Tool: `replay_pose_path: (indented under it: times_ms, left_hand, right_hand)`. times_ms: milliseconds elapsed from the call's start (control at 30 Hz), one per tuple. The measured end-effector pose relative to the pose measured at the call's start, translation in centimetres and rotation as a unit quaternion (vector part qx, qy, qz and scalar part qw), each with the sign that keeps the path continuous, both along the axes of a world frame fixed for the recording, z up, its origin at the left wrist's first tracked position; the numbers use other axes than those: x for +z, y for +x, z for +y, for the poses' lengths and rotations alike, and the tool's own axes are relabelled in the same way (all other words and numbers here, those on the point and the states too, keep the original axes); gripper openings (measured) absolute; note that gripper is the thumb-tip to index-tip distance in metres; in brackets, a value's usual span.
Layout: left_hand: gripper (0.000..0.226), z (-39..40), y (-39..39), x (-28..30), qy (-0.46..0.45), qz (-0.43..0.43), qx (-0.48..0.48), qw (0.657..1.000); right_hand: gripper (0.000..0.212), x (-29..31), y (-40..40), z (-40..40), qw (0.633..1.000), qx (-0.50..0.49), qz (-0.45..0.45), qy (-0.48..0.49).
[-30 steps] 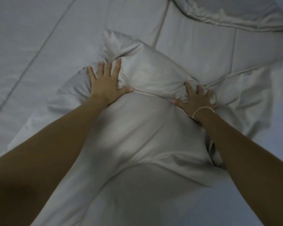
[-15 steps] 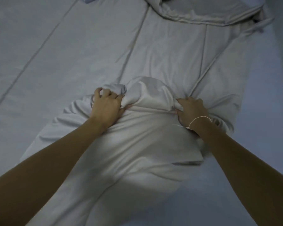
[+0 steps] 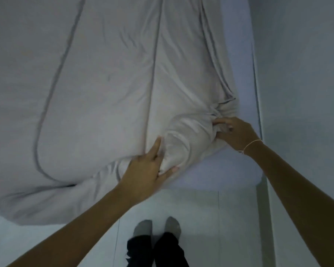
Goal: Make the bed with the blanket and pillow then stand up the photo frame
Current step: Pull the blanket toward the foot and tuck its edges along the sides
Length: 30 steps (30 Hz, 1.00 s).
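Person stands at the bed's corner, both arms out over the pale grey blanket (image 3: pixel 104 89), which lies spread across most of the bed w/ its near edge hanging off toward the floor (image 3: pixel 201 209). Left hand (image 3: pixel 148 168) grasps a bunched fold near the edge, thumb under, index finger stretched along the fabric. Right hand (image 3: pixel 233 132), thin bracelet (image 3: pixel 251 146) on the wrist, clenches a gathered wad of blanket by the corner. Bare lilac mattress (image 3: pixel 229 170) shows btw the hands. Grey socks (image 3: pixel 156 228) below. Pillow, frame not in sight.
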<state>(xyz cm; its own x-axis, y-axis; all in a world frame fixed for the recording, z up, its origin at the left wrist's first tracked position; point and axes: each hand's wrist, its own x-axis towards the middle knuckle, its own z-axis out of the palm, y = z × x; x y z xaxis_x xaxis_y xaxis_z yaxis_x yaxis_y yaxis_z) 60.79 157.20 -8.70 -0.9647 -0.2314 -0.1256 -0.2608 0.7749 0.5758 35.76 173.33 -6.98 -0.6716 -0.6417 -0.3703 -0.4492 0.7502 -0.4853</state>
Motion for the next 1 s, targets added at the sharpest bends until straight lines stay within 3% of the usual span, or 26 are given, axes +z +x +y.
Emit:
replay_pose_path:
  times_ms: [100,200,267,400,567,633,700,767,833,900,1000]
  left_hand:
    - [0.067,4.1,3.5,-2.6,-0.025,-0.024,-0.081,0.996]
    - [0.059,6.9,6.9,-3.9,0.058,-0.05,-0.17,0.982]
    - [0.056,7.7,8.4,-4.1,0.109,-0.054,-0.188,0.975]
    - [0.049,6.7,8.0,-3.5,0.052,-0.036,-0.179,0.982]
    - [0.051,2.9,3.1,-3.2,0.017,-0.012,-0.114,0.993]
    - [0.055,1.8,1.2,-3.0,-0.006,-0.005,-0.08,0.997]
    - [0.054,1.2,-0.4,-2.6,-0.012,0.007,-0.049,0.999]
    - [0.05,1.1,-1.7,-2.5,-0.02,0.022,-0.032,0.999]
    - [0.049,1.0,-2.8,-2.8,-0.03,0.025,-0.032,0.999]
    - [0.051,0.8,-3.7,-3.5,-0.057,0.026,-0.045,0.997]
    - [0.064,0.5,-4.8,-4.9,-0.119,0.002,-0.048,0.992]
  right_hand:
    - [0.028,-1.3,1.1,4.7,0.997,-0.045,-0.051,-0.032]
    - [0.023,-1.7,3.0,7.3,0.989,-0.116,-0.042,-0.083]
    - [0.019,-1.1,4.1,8.3,0.979,-0.173,-0.022,-0.102]
    - [0.019,-1.0,5.9,10.3,0.957,-0.267,0.015,-0.114]
    - [0.069,-4.4,7.4,11.5,0.931,-0.358,-0.053,-0.037]
    - [0.076,-6.0,8.8,11.3,0.932,-0.358,-0.057,0.016]
    - [0.057,-6.9,10.2,11.3,0.948,-0.313,0.004,0.064]
    - [0.033,-7.4,10.6,12.1,0.954,-0.287,0.067,0.051]
    - [0.022,-7.8,9.6,13.8,0.948,-0.308,0.076,0.031]
    - [0.018,-7.7,8.1,16.1,0.93,-0.36,0.054,0.054]
    - [0.022,-7.0,7.2,18.9,0.866,-0.487,0.049,0.104]
